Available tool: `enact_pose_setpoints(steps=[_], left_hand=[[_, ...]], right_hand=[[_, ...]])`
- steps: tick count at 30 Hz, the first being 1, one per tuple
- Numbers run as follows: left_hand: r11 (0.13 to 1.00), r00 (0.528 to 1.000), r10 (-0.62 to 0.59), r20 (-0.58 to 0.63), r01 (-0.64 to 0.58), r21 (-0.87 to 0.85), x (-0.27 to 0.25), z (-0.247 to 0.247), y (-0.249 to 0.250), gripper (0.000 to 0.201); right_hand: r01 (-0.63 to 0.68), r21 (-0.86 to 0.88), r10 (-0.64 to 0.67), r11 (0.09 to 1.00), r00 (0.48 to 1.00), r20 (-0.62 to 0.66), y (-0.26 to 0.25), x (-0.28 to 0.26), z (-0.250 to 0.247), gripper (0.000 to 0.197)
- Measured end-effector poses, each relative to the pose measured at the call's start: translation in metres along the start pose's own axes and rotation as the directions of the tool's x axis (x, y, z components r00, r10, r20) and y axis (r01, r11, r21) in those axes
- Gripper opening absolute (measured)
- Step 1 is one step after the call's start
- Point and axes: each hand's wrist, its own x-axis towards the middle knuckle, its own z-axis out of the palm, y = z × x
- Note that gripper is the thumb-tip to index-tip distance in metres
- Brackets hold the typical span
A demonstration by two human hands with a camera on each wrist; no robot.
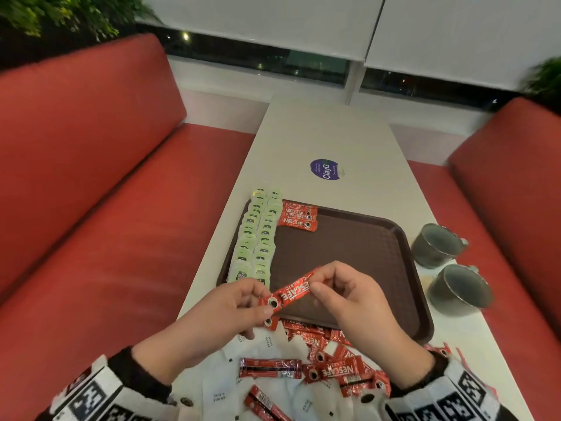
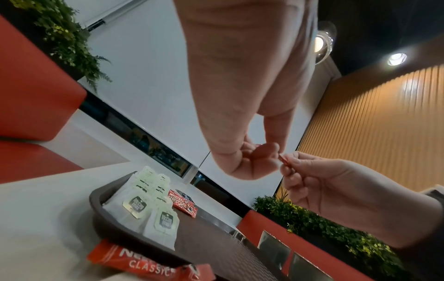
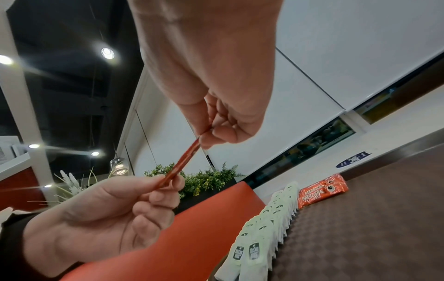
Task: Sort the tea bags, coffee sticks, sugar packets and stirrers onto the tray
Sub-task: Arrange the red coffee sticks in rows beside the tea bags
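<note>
Both my hands hold one red coffee stick (image 1: 291, 291) above the near edge of the brown tray (image 1: 349, 253). My left hand (image 1: 265, 299) pinches its lower left end and my right hand (image 1: 315, 282) pinches its upper right end. The right wrist view shows the stick (image 3: 182, 163) edge-on between the two pinches. Two rows of green tea bags (image 1: 258, 235) lie along the tray's left side. Three coffee sticks (image 1: 299, 217) lie at its far left corner. A loose pile of coffee sticks and white sugar packets (image 1: 303, 360) covers the table under my wrists.
Two grey cups (image 1: 437, 244) (image 1: 458, 290) stand on the table right of the tray. A round blue sticker (image 1: 324, 169) is on the table beyond it. Red bench seats (image 1: 106, 208) run along both sides of the narrow white table.
</note>
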Motion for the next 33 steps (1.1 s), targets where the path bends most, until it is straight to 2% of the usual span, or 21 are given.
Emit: enact_pose_setpoints(steps=[6,9,10,12,14,16,18,21,23,25,29,33], left_hand=[[1.000,1.000,0.020,-0.014,-0.020,-0.001,-0.005,0.005,-0.004,0.003],[0.988,0.992,0.102,-0.072,-0.093,0.123,-0.003,0.009,-0.006,0.016],[0.977,0.988,0.130,-0.078,-0.114,0.179,-0.002,0.011,-0.006,0.022],[0.957,0.986,0.162,-0.048,-0.145,0.253,-0.001,0.016,-0.004,0.023],[0.948,0.987,0.162,-0.015,-0.152,0.280,0.000,0.021,-0.001,0.018],[0.954,0.988,0.156,-0.011,-0.148,0.260,0.000,0.023,0.001,0.015],[0.982,0.990,0.136,-0.029,-0.131,0.137,0.000,0.021,0.001,0.011],[0.990,0.989,0.102,-0.105,-0.111,-0.086,0.000,0.013,0.000,0.008],[0.966,0.983,0.069,-0.168,-0.108,-0.235,0.002,0.008,0.002,0.007],[0.924,0.979,0.038,-0.201,-0.112,-0.367,0.005,0.003,0.004,0.008],[0.886,0.984,0.019,-0.178,-0.099,-0.452,0.011,0.002,0.009,0.016],[0.864,0.987,-0.022,-0.160,-0.061,-0.500,0.015,0.007,0.010,0.009]], right_hand=[[-0.002,0.111,0.007,0.994,0.999,-0.042,0.001,-0.010,0.002,0.026],[0.069,-0.094,-0.065,0.993,0.997,0.038,-0.003,-0.014,-0.001,0.023],[0.132,-0.203,-0.112,0.970,0.988,0.108,-0.006,-0.015,0.000,0.023],[0.287,-0.403,-0.187,0.869,0.944,0.271,-0.012,-0.015,0.004,0.030],[0.381,-0.482,-0.213,0.789,0.906,0.367,-0.017,-0.014,0.012,0.034],[0.408,-0.469,-0.245,0.783,0.896,0.371,-0.020,-0.013,0.018,0.033],[0.381,-0.404,-0.263,0.832,0.911,0.317,-0.020,-0.014,0.021,0.033],[0.279,-0.374,-0.203,0.884,0.952,0.230,-0.013,-0.014,0.017,0.034],[0.186,-0.379,-0.137,0.907,0.979,0.154,-0.007,-0.013,0.014,0.020],[0.069,-0.299,-0.049,0.952,0.996,0.074,-0.001,-0.012,0.011,0.007],[-0.081,-0.091,0.085,0.993,0.996,0.037,0.004,-0.009,0.009,0.011],[-0.089,0.031,0.089,0.996,0.996,-0.024,0.006,0.001,0.004,0.012]])
